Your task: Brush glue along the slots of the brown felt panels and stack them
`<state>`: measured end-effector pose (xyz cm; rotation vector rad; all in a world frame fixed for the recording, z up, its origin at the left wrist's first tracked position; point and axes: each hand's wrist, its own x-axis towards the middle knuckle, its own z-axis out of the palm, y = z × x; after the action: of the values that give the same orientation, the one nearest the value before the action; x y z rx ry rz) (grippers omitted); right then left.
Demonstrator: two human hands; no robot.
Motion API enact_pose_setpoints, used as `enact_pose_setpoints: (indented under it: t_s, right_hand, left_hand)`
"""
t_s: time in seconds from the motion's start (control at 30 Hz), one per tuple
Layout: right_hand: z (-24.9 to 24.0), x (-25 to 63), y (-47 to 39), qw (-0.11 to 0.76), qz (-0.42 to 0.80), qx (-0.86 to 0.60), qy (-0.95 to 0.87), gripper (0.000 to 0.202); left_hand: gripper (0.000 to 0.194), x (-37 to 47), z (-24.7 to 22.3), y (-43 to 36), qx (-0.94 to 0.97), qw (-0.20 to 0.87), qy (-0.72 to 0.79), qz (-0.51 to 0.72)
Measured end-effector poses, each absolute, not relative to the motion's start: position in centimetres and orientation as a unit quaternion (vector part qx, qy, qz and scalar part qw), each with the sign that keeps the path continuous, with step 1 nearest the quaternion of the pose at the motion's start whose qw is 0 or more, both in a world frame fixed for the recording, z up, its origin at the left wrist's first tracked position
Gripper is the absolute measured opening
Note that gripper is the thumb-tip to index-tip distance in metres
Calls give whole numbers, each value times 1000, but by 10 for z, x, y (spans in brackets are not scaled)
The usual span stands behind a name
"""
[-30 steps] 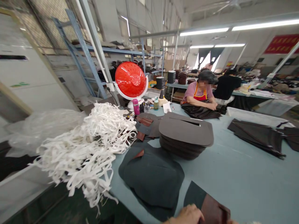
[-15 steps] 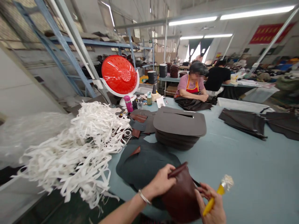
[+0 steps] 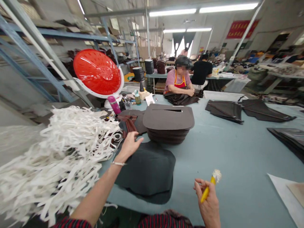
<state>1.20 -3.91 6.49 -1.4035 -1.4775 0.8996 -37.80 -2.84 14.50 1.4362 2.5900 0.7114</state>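
My left hand point(image 3: 131, 145) stretches out over the dark panels, its fingers apart and holding nothing. Just beyond its fingertips lie folded red-brown leather pieces point(image 3: 129, 123). Under and beside that hand, a stack of dark green-black panels point(image 3: 149, 169) with rounded corners rests on the table. My right hand point(image 3: 207, 198) is closed round the yellow handle of a brush point(image 3: 209, 187), held above the tabletop. The brush's whitish, clotted head points up and away. Farther back sits a tall stack of dark grey-brown flap pieces point(image 3: 168, 118), the top one with a slot.
A large heap of white strips point(image 3: 71, 139) covers the left side. Behind it stand a red round heater-like dish point(image 3: 98, 72), a pink bottle point(image 3: 114, 104) and a green bottle point(image 3: 137, 98). A co-worker point(image 3: 179, 80) sits across the blue-grey table point(image 3: 237, 158). Dark pieces point(image 3: 224, 110) lie at right.
The red-brown leather piece has left both hands. My left hand has moved forward and left and opened. My right hand still grips the brush. The view has turned rightward.
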Motion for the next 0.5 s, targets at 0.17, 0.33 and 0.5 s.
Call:
enact_pose_setpoints:
  t_s: [0.17,0.33,0.5]
  right_hand:
    - [63,20,-43,425,349,-592,-589,40]
    - [56,20,-43,409,361,-602,-583,39]
    - [53,13,-44,404,377,-576,-603,37]
  left_hand:
    - [46,-321,68,-80,379,61,915,120]
    - [43,-319,50,-109,298,74,946,103]
    - [19,-327,49,-103,286,179,923,186]
